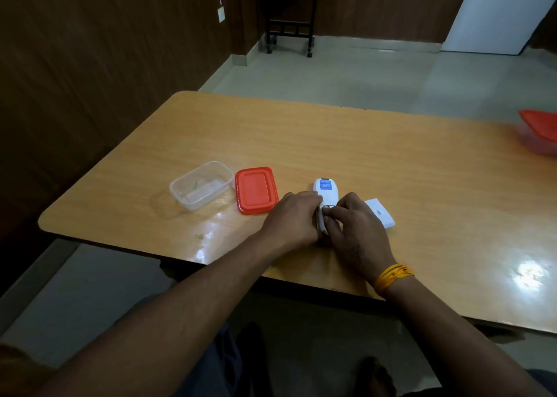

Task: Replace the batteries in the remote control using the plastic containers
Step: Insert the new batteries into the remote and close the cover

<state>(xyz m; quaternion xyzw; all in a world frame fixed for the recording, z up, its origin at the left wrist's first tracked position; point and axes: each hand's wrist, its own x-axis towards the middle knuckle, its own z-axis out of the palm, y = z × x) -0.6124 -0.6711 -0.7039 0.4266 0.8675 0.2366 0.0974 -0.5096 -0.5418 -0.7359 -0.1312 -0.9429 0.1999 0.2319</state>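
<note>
A white remote control [327,193] lies back side up on the wooden table [361,143], a blue label near its far end. My left hand [291,218] grips its left side. My right hand [354,226] presses fingers into the near end, where the battery bay is; whether a battery is under the fingers is hidden. A white battery cover [380,213] lies just right of my right hand. An open clear plastic container [201,185] stands to the left, with its red lid [255,190] flat beside it.
A second container with a red lid [541,131] sits at the table's far right edge. The table's near edge runs under my forearms. A yellow thread band [391,277] circles my right wrist. A dark wheeled stand [291,31] is on the floor beyond.
</note>
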